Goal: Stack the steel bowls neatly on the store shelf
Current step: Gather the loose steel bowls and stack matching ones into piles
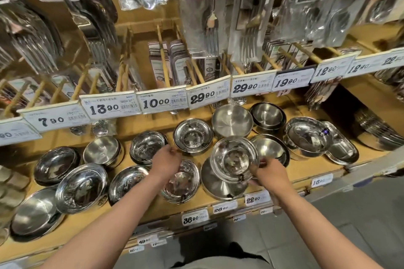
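Several shiny steel bowls sit in stacks on the wooden store shelf (153, 207). My right hand (269, 172) grips the near rim of a tilted steel bowl (232, 158), held above a larger bowl (218, 188) on the shelf. My left hand (166, 159) hovers with curled fingers over a small bowl stack (182, 183), between it and the bowl stacks behind (147, 146) (193, 135). I cannot tell whether the left fingers hold anything.
Price tags (165, 101) line the rail above the bowls. Packaged cutlery (209, 35) hangs overhead on pegs. More bowl stacks (82, 188) (305, 136) fill the shelf left and right. Grey floor tiles (349, 225) lie below.
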Tool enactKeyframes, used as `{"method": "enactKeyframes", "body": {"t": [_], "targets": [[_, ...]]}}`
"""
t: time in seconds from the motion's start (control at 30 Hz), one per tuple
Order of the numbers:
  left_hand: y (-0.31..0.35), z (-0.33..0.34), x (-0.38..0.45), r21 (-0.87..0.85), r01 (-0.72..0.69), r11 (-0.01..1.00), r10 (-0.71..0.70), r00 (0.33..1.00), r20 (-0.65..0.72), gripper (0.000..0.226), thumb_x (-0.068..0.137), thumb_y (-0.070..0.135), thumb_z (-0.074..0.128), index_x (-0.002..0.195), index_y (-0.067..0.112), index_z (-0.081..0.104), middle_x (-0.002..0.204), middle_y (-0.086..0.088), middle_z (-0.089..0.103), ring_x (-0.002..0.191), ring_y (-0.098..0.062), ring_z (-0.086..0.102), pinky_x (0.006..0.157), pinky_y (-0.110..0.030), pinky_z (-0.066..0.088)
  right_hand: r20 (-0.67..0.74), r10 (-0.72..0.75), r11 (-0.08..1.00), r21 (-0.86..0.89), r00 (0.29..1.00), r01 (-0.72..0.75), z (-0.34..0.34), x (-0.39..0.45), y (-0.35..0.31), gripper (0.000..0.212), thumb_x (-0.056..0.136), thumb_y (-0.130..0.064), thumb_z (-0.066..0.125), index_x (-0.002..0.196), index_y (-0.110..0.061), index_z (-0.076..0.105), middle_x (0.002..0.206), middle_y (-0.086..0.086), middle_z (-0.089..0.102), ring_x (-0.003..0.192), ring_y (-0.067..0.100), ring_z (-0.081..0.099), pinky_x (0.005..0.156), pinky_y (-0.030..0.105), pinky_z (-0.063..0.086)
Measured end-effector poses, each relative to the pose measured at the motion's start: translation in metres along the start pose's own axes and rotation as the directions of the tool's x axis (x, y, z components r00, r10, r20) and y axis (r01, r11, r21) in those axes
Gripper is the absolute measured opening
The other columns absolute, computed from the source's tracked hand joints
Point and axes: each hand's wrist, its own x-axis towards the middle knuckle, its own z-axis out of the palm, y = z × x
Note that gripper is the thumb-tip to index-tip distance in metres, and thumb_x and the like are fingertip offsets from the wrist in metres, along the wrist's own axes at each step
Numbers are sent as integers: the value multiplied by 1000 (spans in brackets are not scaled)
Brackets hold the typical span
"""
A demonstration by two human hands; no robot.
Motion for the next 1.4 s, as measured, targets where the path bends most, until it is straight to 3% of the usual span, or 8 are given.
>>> {"method": "enactKeyframes", "body": {"t": [0.2, 0.4, 0.6, 0.83, 1.13, 1.23, 1.33, 1.4], "targets": [[6, 33, 44, 278, 94, 956, -49, 985, -166, 33, 98, 18, 64, 68, 10, 53, 71, -1, 59, 58, -11, 55, 49, -18, 42, 80, -54, 971, 235, 995, 34, -18, 22, 4, 14, 91, -1, 69, 103, -9, 66, 91, 15, 76, 72, 26, 77, 79, 51, 63], [6, 59, 73, 290, 192, 938, -115, 958, -262, 31, 95, 24, 67, 77, -1, 60, 81, -11, 67, 69, -22, 64, 52, -26, 49, 110, -101, 949, 309, 989, 63, -30, 51, 10, 20, 91, 1, 68, 103, -15, 68, 99, 14, 72, 75, 18, 75, 65, 33, 63], [14, 68, 82, 273, 294, 916, -203, 926, -319, 76, 87, 2, 70, 148, -9, 26, 137, -30, 48, 117, -40, 59, 88, -38, 56, 142, -119, 949, 308, 983, 70, -36, 65, 14, 21, 91, 1, 68, 108, -12, 67, 96, 14, 75, 76, 20, 77, 60, 27, 61], [24, 54, 76, 204, 318, 926, -239, 911, -336, 13, 90, 6, 65, 80, 0, 59, 100, -20, 71, 78, -27, 65, 63, -33, 56, 172, -71, 946, 323, 983, 12, -39, 62, 12, 18, 89, 5, 69, 100, -9, 68, 91, 12, 77, 80, 23, 77, 61, 30, 62], [24, 6, 35, 25, 108, 994, -97, 956, -278, 31, 93, 16, 66, 122, 7, 64, 89, -8, 73, 88, -30, 73, 80, -42, 60, 197, -48, 943, 332, 979, -21, -36, 39, -11, 19, 91, 5, 67, 106, -8, 66, 97, 11, 77, 82, 22, 78, 60, 25, 61], [10, -18, 16, 62, 64, 996, -45, 961, -272, 15, 94, 25, 67, 109, 20, 67, 75, 12, 66, 73, -8, 68, 57, -20, 50, 205, -45, 945, 328, 978, -25, -29, 28, -13, 18, 90, 5, 66, 103, -7, 66, 91, 10, 79, 82, 24, 78, 64, 30, 63], [-7, -39, 2, 113, 114, 987, -90, 976, -201, 17, 90, 11, 64, 106, 12, 68, 97, -4, 72, 92, -25, 69, 79, -38, 58, 195, -39, 945, 327, 980, -27, -18, 14, -12, 12, 90, 4, 67, 98, -5, 68, 89, 10, 79, 80, 22, 78, 57, 24, 60], [-18, -48, -7, 118, 138, 983, -118, 979, -165, 11, 87, 4, 61, 94, 9, 69, 90, -8, 72, 82, -23, 70, 72, -36, 61, 202, -22, 935, 352, 979, -51, -9, 5, -9, 12, 91, 4, 67, 101, -3, 68, 93, 12, 78, 81, 24, 78, 58, 23, 61]]}}
